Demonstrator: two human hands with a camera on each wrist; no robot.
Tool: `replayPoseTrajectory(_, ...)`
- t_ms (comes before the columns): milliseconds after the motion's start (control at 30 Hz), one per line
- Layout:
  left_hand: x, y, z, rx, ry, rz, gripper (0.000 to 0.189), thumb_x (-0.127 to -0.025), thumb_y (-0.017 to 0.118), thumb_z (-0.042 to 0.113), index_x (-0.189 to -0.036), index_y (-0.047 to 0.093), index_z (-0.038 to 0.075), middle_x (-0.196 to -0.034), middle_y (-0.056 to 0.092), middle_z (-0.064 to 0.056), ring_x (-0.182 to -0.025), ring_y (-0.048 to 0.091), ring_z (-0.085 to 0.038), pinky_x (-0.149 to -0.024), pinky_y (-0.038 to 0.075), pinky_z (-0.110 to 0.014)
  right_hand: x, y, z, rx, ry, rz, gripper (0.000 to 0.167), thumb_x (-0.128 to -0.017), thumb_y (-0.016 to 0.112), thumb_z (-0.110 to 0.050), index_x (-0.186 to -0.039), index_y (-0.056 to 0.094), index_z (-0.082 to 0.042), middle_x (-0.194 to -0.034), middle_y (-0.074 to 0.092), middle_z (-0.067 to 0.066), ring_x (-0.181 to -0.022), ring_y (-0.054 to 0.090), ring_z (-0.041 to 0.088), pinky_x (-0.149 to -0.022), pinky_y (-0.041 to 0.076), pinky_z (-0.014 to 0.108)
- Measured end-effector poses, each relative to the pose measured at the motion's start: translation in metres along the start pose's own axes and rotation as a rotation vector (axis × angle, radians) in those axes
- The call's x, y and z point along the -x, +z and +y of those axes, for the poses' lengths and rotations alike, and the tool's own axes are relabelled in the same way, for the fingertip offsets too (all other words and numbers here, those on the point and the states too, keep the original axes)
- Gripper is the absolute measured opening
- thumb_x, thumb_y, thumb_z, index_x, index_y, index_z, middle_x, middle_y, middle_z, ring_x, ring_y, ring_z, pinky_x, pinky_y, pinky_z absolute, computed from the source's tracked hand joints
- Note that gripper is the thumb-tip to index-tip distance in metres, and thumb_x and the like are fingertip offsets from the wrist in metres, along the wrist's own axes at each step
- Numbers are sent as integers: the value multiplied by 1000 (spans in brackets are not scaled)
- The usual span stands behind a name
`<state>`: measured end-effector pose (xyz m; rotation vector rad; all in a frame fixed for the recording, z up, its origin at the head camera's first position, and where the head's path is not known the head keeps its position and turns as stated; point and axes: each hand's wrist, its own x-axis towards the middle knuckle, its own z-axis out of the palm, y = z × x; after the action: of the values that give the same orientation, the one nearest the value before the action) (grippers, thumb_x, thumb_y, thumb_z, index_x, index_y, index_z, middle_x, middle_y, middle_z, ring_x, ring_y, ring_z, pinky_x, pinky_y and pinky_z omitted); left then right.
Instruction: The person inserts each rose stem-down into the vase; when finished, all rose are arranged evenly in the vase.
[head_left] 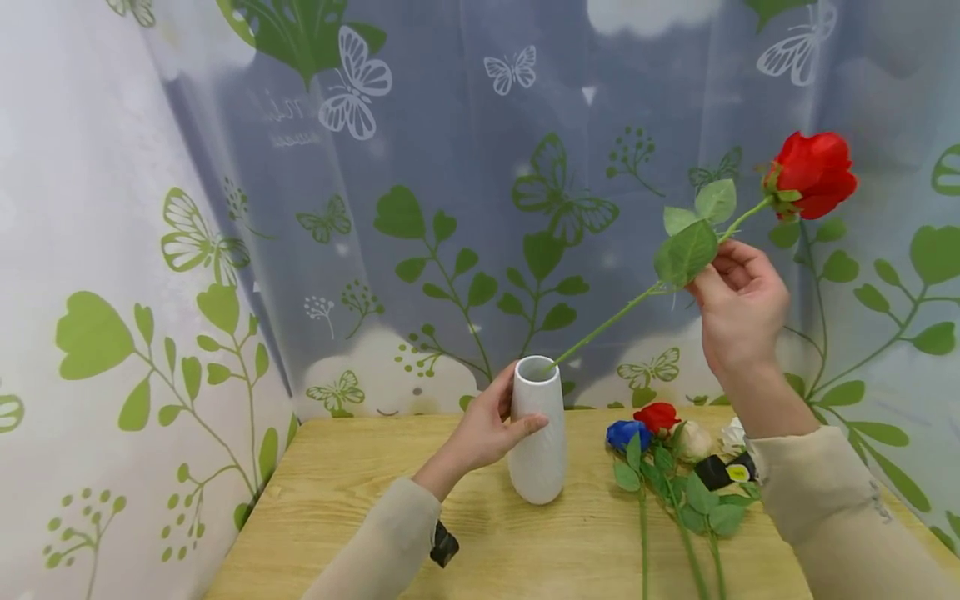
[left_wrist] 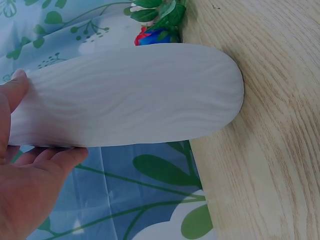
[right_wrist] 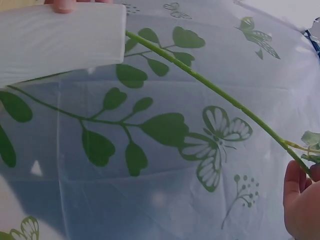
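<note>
A white ribbed vase [head_left: 537, 450] stands upright on the wooden table. My left hand [head_left: 491, 423] grips it near the top, thumb across the front and fingers behind; in the left wrist view the vase [left_wrist: 135, 95] fills the middle. With my right hand [head_left: 742, 304] I pinch the green stem of a red rose [head_left: 813, 177], just below its bloom and beside its leaves [head_left: 687, 252]. The stem slants down to the left, and its lower end is at the vase's mouth [head_left: 538, 369]. In the right wrist view the stem [right_wrist: 215, 87] runs from the vase rim to my fingers.
On the table [head_left: 352, 483], right of the vase, lie several more flowers: a blue rose [head_left: 628, 435], a red one [head_left: 657, 417], a cream one [head_left: 693, 442] and a white one [head_left: 733, 435], partly behind my right wrist. A printed curtain [head_left: 450, 208] hangs behind the table.
</note>
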<state>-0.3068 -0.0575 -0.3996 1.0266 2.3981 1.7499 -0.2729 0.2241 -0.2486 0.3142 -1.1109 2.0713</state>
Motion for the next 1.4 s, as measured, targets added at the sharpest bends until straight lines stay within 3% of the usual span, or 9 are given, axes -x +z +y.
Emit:
replayPoseTrajectory(533,-1,0,-2,-17,6,-1,84,-99,76,17,-168,28,23,-154,56,-9,-134,63,-28,-109,56,-44,23,15,36,387,64,-210,20,-96,71,0,-107,68,-16,-97,70,-7,-88,68,9,-78,59,16)
replayPoseTrajectory(700,-2,0,-2,-20,1,8,83,-99,77,18,-167,30,24,-153,57,-8,-134,64,-28,-109,56,-43,30,20,45,485,40,-273,18,-96,73,-1,-113,67,-5,-96,69,-15,-92,68,5,-79,57,14)
replayPoseTrajectory(933,-2,1,-4,-26,-1,18,83,-98,78,19,-167,31,23,-150,59,-11,-132,65,-28,-107,56,-45,38,23,54,521,31,-352,25,-96,72,1,-119,65,8,-93,69,-22,-91,68,2,-81,56,14)
replayPoseTrajectory(1167,-1,0,-5,-31,5,32,82,-98,78,18,-166,32,23,-149,61,-10,-128,67,-28,-103,58,-44,45,28,62,596,72,-435,27,-98,72,-6,-122,66,5,-101,69,-14,-93,68,-1,-84,56,13)
replayPoseTrajectory(1400,-2,0,-6,-45,3,22,82,-98,78,20,-166,32,26,-146,62,-9,-126,68,-26,-102,59,-41,55,30,71,636,90,-494,24,-99,71,-7,-121,67,1,-105,72,7,-91,68,1,-82,57,14)
